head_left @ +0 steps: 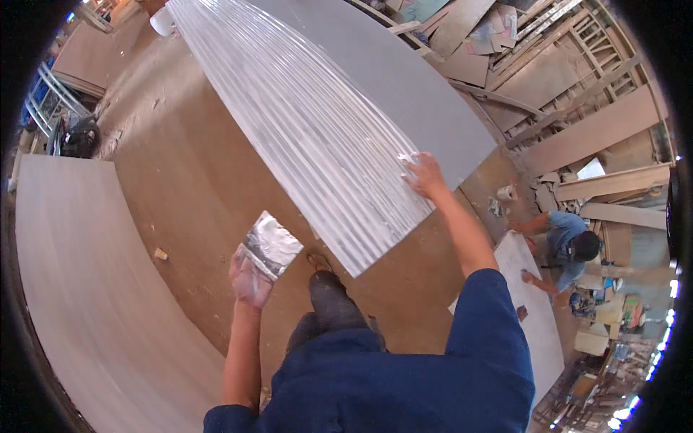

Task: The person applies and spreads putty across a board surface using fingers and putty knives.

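Observation:
My left hand [250, 280] is closed on the edge of a flat square plate [274, 245], whose top is smeared with glossy grey-white paste. Whitish smears cover that palm. Over on the right, my right hand [426, 175] reaches to the side of a long ribbed panel [310, 123] streaked white and grey. Its fingers are bent together, with a small whitish lump at their tips; I cannot make out whether this is paste or a tool. Beneath the ribbed panel's far side shows a smooth grey board [433, 108].
A large pale board [86, 281] lies on the left. At right, a crouching person [567, 245] works over a white panel [538, 317]. Near that person stands a small can [507, 193]. Scrap boards [462, 36] fill the upper right. A small cup [161, 253] lies on the brown floor.

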Motion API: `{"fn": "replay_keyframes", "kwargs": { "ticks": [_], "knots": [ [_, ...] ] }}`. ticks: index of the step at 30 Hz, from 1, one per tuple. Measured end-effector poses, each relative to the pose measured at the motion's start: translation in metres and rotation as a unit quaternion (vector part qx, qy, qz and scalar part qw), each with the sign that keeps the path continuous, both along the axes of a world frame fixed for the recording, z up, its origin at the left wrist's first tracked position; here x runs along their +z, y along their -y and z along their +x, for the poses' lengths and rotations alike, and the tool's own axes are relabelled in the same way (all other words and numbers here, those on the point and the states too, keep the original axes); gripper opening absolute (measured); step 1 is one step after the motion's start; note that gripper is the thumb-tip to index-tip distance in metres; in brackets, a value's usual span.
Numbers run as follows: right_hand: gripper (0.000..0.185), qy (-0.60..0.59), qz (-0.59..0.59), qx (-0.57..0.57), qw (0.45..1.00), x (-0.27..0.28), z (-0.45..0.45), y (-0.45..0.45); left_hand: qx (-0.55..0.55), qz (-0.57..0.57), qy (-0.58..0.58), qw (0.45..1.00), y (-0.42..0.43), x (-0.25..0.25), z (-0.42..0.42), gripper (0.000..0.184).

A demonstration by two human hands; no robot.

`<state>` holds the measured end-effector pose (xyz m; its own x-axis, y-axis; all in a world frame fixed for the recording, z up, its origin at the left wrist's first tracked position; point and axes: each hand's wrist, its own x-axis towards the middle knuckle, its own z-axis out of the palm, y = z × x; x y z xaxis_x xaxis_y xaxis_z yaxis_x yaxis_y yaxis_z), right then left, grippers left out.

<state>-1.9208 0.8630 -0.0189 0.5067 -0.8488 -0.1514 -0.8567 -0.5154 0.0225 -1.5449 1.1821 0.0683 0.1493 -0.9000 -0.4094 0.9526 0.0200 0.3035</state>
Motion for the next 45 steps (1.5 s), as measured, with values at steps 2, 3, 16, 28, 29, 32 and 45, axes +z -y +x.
{"fn": "replay_keyframes", "kwargs": {
  "ticks": [2, 3, 16, 28, 29, 32, 45],
  "knots": [
    [0.050, -0.008, -0.011, 0.002, 1.000, 0.003, -0.014, -0.014, -0.014, -0.001, 0.017, 1.000, -0.006, 0.001, -0.038, 0.058],
    [0.050, -0.012, -0.022, 0.002, 1.000, 0.001, -0.022, -0.020, -0.043, 0.009, 0.024, 0.999, -0.008, -0.006, -0.059, 0.058],
    [0.047, 0.087, -0.068, 0.093, 0.989, -0.002, -0.109, -0.076, -0.194, 0.098, -0.071, 0.974, 0.012, -0.136, -0.372, 0.047],
    [0.042, 0.204, 0.006, 0.065, 0.977, -0.006, -0.178, -0.116, -0.018, 0.057, -0.032, 0.998, 0.140, -0.210, -0.454, 0.035],
    [0.042, 0.205, 0.010, 0.066, 0.976, -0.007, -0.184, -0.118, -0.012, 0.034, -0.042, 0.998, 0.145, -0.218, -0.456, 0.039],
    [0.043, 0.240, 0.077, 0.004, 0.968, -0.013, -0.206, -0.123, -0.014, 0.049, -0.030, 0.998, 0.142, -0.210, -0.460, 0.045],
    [0.033, 0.430, 0.504, -0.151, 0.733, 0.160, -0.180, -0.164, 0.004, -0.034, -0.074, 0.997, 0.069, -0.058, -0.419, 0.047]
  ]
}}
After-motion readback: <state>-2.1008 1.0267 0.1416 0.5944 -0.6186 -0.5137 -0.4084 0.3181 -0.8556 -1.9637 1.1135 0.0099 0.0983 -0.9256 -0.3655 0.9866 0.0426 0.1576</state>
